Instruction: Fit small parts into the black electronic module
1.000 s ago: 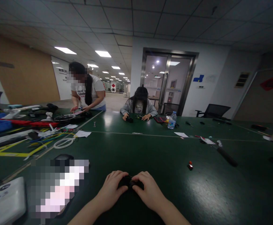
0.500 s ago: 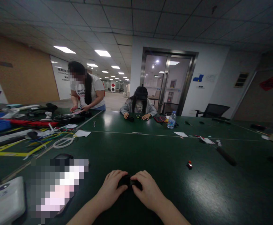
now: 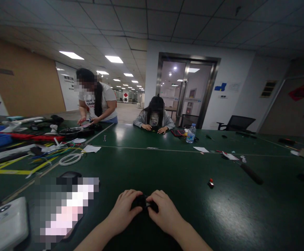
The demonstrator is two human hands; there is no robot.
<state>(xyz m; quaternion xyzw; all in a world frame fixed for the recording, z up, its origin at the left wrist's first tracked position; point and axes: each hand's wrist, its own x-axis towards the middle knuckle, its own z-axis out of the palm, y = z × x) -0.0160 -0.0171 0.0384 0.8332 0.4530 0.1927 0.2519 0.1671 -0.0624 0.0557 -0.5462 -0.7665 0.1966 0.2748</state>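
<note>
Low in the middle of the head view, a small dark black object [image 3: 141, 200] sits between my two hands just over the green table [image 3: 183, 167]. My left hand [image 3: 124, 208] has its thumb and fingers closed on the object's left side. From the other side, my right hand [image 3: 165, 209] pinches its right part between thumb and fingertips. A small light-coloured bit shows by the right fingertips. Fingers and dim light hide most of the object, so its kind cannot be told. A small red and silver piece [image 3: 211, 183] lies to the right of my hands.
On the left are a pixelated phone-like device [image 3: 70, 209], a white case [image 3: 7, 223], a black mouse [image 3: 70, 175] and coiled white cable [image 3: 70, 159]. A black-handled tool [image 3: 251, 174] lies right; a water bottle [image 3: 191, 133] stands farther back. Two people work across the table.
My hands keep nearly the same place and grip, while a lighter bit now shows at the right fingertips. Across the table, the seated person's hand has brought a black object inward.
</note>
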